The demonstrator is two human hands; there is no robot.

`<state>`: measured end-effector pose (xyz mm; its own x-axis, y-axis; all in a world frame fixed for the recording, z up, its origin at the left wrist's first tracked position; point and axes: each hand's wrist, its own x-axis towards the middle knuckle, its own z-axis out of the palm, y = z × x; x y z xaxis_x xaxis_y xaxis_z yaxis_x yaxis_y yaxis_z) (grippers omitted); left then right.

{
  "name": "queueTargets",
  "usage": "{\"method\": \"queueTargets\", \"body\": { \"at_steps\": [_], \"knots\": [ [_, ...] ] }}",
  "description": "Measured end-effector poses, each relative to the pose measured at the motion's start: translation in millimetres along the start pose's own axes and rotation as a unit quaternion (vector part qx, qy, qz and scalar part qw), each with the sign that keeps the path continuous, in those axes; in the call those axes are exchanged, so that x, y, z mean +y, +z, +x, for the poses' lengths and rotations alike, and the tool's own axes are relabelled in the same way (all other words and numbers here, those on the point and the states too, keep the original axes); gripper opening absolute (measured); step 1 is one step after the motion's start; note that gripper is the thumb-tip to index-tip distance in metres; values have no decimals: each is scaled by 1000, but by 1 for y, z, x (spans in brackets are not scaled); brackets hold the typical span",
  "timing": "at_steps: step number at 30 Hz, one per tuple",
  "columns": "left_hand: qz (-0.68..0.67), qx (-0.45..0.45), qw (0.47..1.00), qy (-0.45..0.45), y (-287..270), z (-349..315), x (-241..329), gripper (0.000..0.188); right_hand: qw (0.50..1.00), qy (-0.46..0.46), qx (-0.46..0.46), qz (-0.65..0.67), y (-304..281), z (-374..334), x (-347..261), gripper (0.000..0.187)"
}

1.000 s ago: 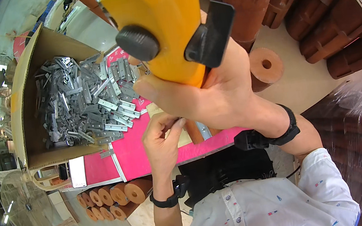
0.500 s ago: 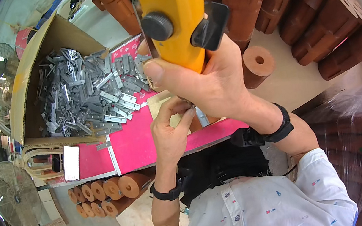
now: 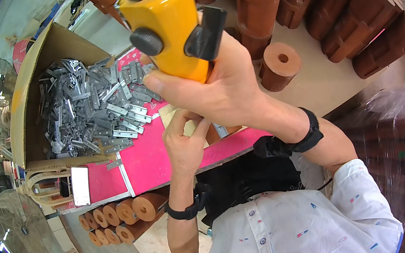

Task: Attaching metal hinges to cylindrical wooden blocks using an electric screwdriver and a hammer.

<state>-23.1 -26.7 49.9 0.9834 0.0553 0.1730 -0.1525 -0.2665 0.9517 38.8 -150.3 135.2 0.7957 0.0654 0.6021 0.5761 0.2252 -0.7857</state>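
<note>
My right hand (image 3: pixel 225 87) is wrapped round a yellow power tool (image 3: pixel 167 25) with black knobs, held above the pink tabletop. The tool's lower end is hidden behind that hand. Below and left of it, my left hand (image 3: pixel 184 147) is closed in a pinch, its thumb and index finger pressed together; what they hold is hidden. Close to these fingertips a metal strip (image 3: pixel 221 130) lies on a brown piece, partly covered by my right hand. Many grey metal strips (image 3: pixel 91 108) fill and spill from a tipped cardboard box (image 3: pixel 73 161) at the left.
A short brown cylinder with a hole (image 3: pixel 281 66) stands right of my right hand. Tall brown columns (image 3: pixel 358 19) line the back and right. A white-screened phone (image 3: pixel 81 186) leans at the table's left end. Brown rolls (image 3: pixel 146 207) are stacked under the table edge (image 3: pixel 208 167).
The yellow tool and my right hand have shifted left and slightly up in the picture. My left hand has moved a little left, still pinched. The surroundings have shifted slightly with the view.
</note>
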Motion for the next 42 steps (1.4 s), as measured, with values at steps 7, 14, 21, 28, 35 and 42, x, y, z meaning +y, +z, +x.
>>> {"method": "queueTargets", "body": {
  "at_steps": [7, 14, 21, 28, 35, 42],
  "knots": [
    [104, -27, 992, 67, -4, 19, -4, 23, 1000, -1, -18, -18, -6, 1, 14, 50],
    [158, -45, 984, 72, -6, 21, -12, 26, 997, -61, 1, -51, -4, -1, 31, 51],
    [167, -33, 983, 73, -5, 20, -12, 22, 992, -93, 4, -84, -4, -4, 36, 53],
    [162, -37, 985, 54, -5, 17, -12, 24, 989, -112, 11, -98, -1, -5, 39, 53],
    [209, -36, 972, 101, -7, 16, -15, 25, 989, -102, -2, -106, -2, -6, 36, 53],
    [244, -55, 958, 139, -8, 20, -9, 31, 988, -109, 10, -106, -4, -7, 38, 53]
  ]
}}
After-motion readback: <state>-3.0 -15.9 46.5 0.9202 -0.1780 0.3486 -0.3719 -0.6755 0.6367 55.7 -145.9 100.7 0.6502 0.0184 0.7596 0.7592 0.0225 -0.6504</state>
